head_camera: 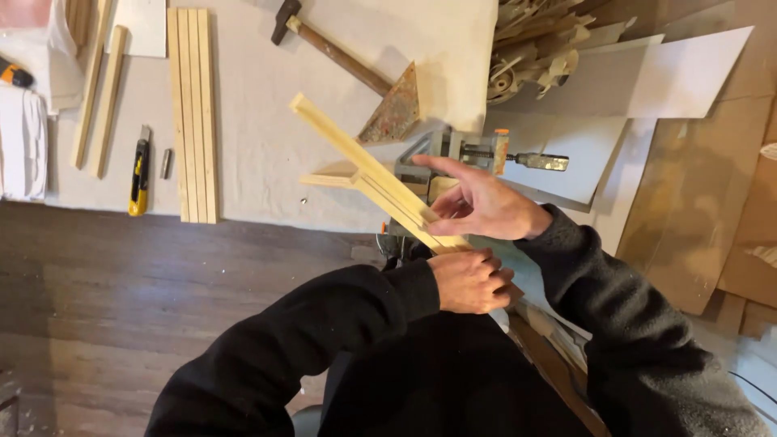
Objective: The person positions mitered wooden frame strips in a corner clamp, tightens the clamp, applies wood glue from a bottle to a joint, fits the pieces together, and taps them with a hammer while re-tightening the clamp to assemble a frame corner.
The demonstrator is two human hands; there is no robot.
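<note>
light: warm, moderate, from upper right | shadows: soft, falling leftward | blur: slight | floor: dim

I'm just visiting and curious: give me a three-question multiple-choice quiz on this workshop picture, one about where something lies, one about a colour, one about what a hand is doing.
1. Where does the hammer lie?
A. On the pale cloth, up top
B. On the dark wood floor
C. In the person's lap

2. What colour is the utility knife?
A. Red and white
B. Yellow and black
C. All green

3. How is the left hand?
A. Flat on the floor
B. Closed around the wooden frame piece
C. Holding the hammer

Answers:
1 A, it rests on the cloth beside a triangular piece.
2 B, its body is yellow with black trim.
3 B, its fingers wrap the strip's near end, while the right hand hovers open above it.
</note>
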